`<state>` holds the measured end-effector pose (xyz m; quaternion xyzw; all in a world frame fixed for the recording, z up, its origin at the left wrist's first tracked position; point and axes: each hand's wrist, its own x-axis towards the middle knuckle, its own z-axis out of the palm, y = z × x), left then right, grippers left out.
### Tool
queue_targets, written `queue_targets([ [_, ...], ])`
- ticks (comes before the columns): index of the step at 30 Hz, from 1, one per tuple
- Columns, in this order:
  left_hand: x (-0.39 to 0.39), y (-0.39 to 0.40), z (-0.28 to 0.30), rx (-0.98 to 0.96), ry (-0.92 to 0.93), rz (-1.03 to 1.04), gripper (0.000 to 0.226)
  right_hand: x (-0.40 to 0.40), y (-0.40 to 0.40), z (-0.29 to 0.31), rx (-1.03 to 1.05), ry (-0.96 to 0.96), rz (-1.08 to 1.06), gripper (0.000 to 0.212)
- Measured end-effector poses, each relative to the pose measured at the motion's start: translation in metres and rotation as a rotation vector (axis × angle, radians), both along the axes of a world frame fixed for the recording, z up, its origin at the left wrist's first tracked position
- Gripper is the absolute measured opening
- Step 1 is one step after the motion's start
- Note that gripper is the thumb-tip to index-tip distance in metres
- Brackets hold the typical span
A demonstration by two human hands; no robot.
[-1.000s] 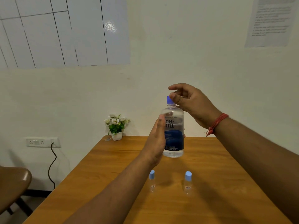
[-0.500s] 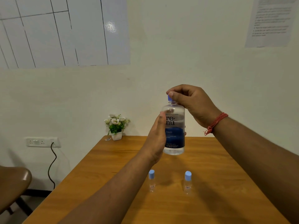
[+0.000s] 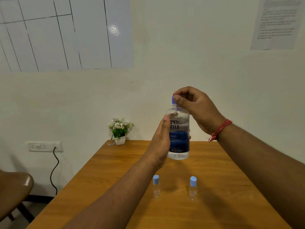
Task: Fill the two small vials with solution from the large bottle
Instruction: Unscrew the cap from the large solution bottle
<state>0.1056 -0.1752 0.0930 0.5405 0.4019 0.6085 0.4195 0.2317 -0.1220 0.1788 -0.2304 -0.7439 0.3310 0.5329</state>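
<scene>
Standing at far left is a brown chair [image 3: 15, 185], and behind it a socket [image 3: 44, 146] on the wall w/ a black cable [image 3: 54, 171] hanging down. Above, a whiteboard [image 3: 66, 32] w/ black lines. At the back left corner of the table [image 3: 115, 171] sits a small plant [image 3: 120, 129] in a white pot.

Next, the left hand [image 3: 160, 144] holds the bottle [image 3: 179, 134] by its side, thumb on the label, fingers wrapped round the back where only the tips show. Bottle is upright, lifted above the table, approx. over the middle. It is clear w/ a blue label reading "re-nu fresh".

Below it, nearer to the person, two vials stand on the table: left vial [image 3: 156, 187] and right vial [image 3: 193, 187], apart from each other, both upright w/ light blue caps on. Liquid inside them I cannot tell.

On the right, the right hand [image 3: 196, 108] comes from above and pinches the blue cap [image 3: 173, 99] of the bottle between thumb and curled fingers. A red thread [image 3: 220, 129] is tied round that wrist. On the wall at far right hangs a paper [image 3: 277, 22] w/ text too blurred to read.
</scene>
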Motion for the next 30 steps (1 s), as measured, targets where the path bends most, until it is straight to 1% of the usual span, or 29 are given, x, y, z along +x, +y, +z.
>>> queue_targets([
  [3,0.001,-0.001,-0.001,-0.006,-0.001,0.013,0.072,0.0,-0.001,0.0,0.0,-0.001,0.018,0.019],
  [8,-0.001,-0.004,-0.002,-0.008,-0.006,0.018,0.074,0.0,-0.004,-0.002,0.002,-0.021,0.016,0.019],
  [13,-0.002,-0.005,-0.001,-0.011,-0.004,0.001,0.062,0.002,-0.007,-0.001,0.011,-0.038,0.018,0.017],
  [17,-0.002,-0.004,-0.002,-0.011,0.0,0.007,0.066,0.004,-0.006,0.001,0.023,-0.094,0.021,0.022],
  [20,-0.001,-0.003,0.0,-0.009,0.002,0.017,0.066,0.005,-0.007,0.005,0.051,-0.087,-0.019,0.027],
  [24,0.001,-0.003,0.002,0.004,0.005,0.003,0.065,0.007,-0.009,0.011,0.063,-0.082,-0.021,0.017],
  [30,0.002,-0.003,0.004,0.02,0.02,0.006,0.067,0.01,-0.009,0.013,0.075,-0.116,-0.02,0.021],
])
